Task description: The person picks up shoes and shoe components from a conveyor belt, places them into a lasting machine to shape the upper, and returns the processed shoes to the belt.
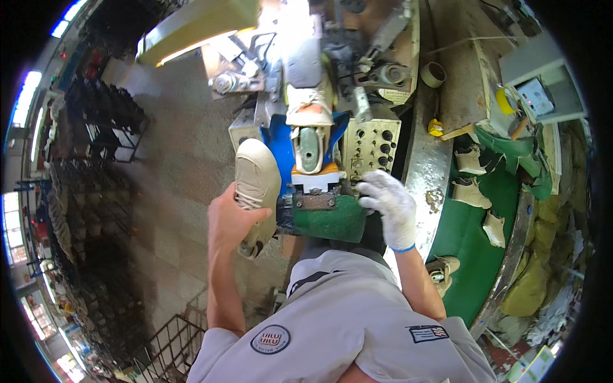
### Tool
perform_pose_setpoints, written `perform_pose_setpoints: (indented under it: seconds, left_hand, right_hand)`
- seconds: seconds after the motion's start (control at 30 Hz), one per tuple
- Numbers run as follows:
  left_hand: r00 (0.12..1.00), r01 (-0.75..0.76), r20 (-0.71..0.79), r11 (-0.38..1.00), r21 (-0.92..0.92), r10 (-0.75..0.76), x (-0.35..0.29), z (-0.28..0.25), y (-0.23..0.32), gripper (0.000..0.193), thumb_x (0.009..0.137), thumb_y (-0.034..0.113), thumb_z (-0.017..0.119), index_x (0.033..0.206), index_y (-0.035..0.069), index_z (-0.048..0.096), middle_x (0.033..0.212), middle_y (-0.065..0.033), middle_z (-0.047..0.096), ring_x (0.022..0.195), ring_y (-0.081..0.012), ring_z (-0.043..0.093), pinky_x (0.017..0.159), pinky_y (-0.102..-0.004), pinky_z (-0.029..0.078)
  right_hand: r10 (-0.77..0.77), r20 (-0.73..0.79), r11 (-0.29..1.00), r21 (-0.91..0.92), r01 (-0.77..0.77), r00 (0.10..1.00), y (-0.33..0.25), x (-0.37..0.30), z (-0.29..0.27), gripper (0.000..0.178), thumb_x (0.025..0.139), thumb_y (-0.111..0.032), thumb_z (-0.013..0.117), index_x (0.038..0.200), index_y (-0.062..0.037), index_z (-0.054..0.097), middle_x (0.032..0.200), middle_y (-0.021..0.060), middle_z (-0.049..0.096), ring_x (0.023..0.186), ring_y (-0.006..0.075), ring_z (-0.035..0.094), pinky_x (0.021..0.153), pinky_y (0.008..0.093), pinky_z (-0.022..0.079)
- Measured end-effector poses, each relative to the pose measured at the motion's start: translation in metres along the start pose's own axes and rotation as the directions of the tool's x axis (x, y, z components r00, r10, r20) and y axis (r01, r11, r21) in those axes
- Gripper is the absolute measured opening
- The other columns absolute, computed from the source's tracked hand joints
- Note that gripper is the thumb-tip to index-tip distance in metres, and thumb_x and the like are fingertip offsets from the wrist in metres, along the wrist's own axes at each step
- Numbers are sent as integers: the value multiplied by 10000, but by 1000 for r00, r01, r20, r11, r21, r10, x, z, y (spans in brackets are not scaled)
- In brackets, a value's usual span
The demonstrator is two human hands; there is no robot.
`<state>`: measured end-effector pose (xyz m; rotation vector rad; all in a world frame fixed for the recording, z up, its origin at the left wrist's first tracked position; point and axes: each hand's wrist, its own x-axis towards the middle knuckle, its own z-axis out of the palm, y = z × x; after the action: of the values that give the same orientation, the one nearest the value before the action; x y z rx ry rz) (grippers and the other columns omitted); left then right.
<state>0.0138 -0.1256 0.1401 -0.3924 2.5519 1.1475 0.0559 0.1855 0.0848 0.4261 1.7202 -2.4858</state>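
My bare left hand [233,220] is closed around a beige lace-up shoe [258,172], held toe away from me to the left of a machine. My right hand [391,207], in a white knit glove with a blue cuff edge, is slightly blurred beside the machine's control panel [370,147]; its fingers are apart and nothing shows in them. Whether they touch the panel I cannot tell. Another beige shoe upper [311,105] sits clamped in the machine under a bright lamp. Nearer me is a grey-green form [310,150] above an orange and white block [316,180].
On the right, a green conveyor belt [472,217] carries several beige shoes behind a metal rail [429,191]. A tape roll [433,75] and a yellow tape measure [435,127] lie near it. Dark racks [96,210] line the left, with a wire cart [172,348] below.
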Motion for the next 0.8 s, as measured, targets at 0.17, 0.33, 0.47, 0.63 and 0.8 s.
perform_pose_setpoints:
  seconds: [0.17, 0.33, 0.47, 0.63, 0.8]
  left_hand:
    - [955, -279, 162, 941, 191, 250, -35, 30, 125, 698, 664, 151, 882, 1290, 10, 607, 1122, -157, 740, 993, -221, 721, 881, -364, 554]
    - [831, -340, 220, 778, -528, 512, -33, 100, 142, 557, 806, 54, 776, 1322, -52, 597, 1323, -131, 618, 1169, -211, 609, 924, -331, 517]
    - [791, -524, -430, 845, -110, 435, 25, 115, 103, 445, 944, 120, 696, 1336, -61, 589, 1235, -121, 687, 1101, -197, 640, 968, -324, 496]
    - [879, -383, -302, 924, 11, 368, 70, 123, 77, 698, 928, 341, 742, 1475, -5, 478, 1396, -134, 603, 1239, -239, 564, 1053, -376, 431]
    - [859, -336, -345, 925, 179, 379, 92, 145, 75, 749, 858, 288, 796, 1496, 64, 474, 1465, -152, 533, 1267, -287, 541, 1082, -406, 405]
  right_hand:
    - [-105, 232, 950, 312, 28, 967, -16, 0, 39, 927, 848, -320, 808, 1531, 60, 310, 1428, 190, 530, 1315, 243, 509, 1087, 385, 426]
    - [-6, -161, 837, 540, 93, 987, -23, 14, -82, 543, 913, -188, 728, 1338, 69, 508, 1158, 162, 677, 954, 236, 702, 861, 359, 589]
    - [244, -372, 666, 735, 124, 896, 79, 1, -283, 363, 916, -241, 730, 1176, -15, 614, 1011, 112, 706, 847, 236, 703, 759, 396, 600]
    - [423, -600, 794, 607, 42, 679, 152, -86, -495, 337, 976, -380, 598, 1093, -75, 676, 949, 110, 725, 814, 265, 703, 777, 425, 585]
    - [174, -918, 379, -272, -884, 357, 152, -113, -603, 535, 898, -473, 614, 1163, -13, 679, 1135, 248, 713, 1009, 402, 704, 877, 458, 559]
